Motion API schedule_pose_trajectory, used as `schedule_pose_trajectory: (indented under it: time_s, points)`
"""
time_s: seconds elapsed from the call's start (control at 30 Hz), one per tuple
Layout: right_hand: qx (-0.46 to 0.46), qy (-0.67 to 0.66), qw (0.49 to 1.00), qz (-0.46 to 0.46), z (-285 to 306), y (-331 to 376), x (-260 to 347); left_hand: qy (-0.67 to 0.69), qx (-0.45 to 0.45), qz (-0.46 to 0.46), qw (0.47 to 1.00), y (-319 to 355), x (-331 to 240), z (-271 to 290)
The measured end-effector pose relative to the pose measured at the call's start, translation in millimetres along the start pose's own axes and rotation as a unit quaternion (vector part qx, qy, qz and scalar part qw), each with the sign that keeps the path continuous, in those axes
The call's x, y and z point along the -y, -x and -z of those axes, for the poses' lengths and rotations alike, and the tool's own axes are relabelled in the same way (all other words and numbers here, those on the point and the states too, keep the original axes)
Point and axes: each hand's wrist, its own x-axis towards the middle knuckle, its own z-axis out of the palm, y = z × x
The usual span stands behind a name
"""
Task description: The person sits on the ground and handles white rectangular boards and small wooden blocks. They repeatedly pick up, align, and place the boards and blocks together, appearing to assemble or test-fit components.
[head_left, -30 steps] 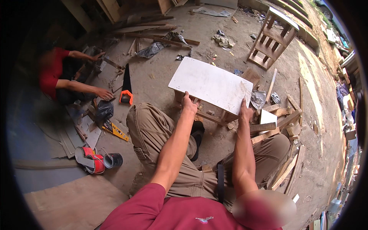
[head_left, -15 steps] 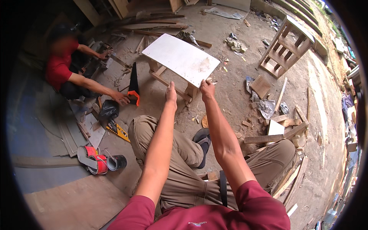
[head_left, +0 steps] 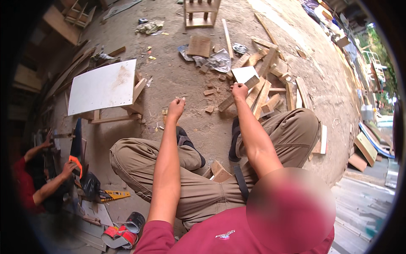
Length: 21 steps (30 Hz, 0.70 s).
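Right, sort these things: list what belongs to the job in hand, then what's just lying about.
Likely part of the job:
small white-faced board, by the right hand
wood offcuts around it
white-topped wooden stand

Seemingly just lying about:
crumpled silvery sheet
black can
yellow tool

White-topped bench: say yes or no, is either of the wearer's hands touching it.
No, ground shows between the white-topped bench and the left hand, and the right hand is farther off.
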Motion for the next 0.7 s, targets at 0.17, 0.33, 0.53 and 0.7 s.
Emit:
schedule_pose_trajectory:
  time_s: [0.17,0.33,0.53,0.7]
  points:
    - [-0.145,0.169,0.975,-0.028,113.9,14.2,6.8,-0.199,0.059,-0.068,0.976,-1.8,-35.3,-75.6]
    - [-0.113,0.230,0.966,0.025,150.2,16.3,-0.1,-0.225,0.113,-0.134,0.958,9.7,-77.6,-148.0]
    - [0.020,0.253,0.967,-0.025,126.5,27.3,-4.4,-0.327,0.112,-0.214,0.914,29.1,-80.5,-178.1]
    - [0.063,0.308,0.949,0.031,94.5,47.5,9.4,-0.302,0.061,-0.181,0.934,-25.1,-57.9,-170.5]
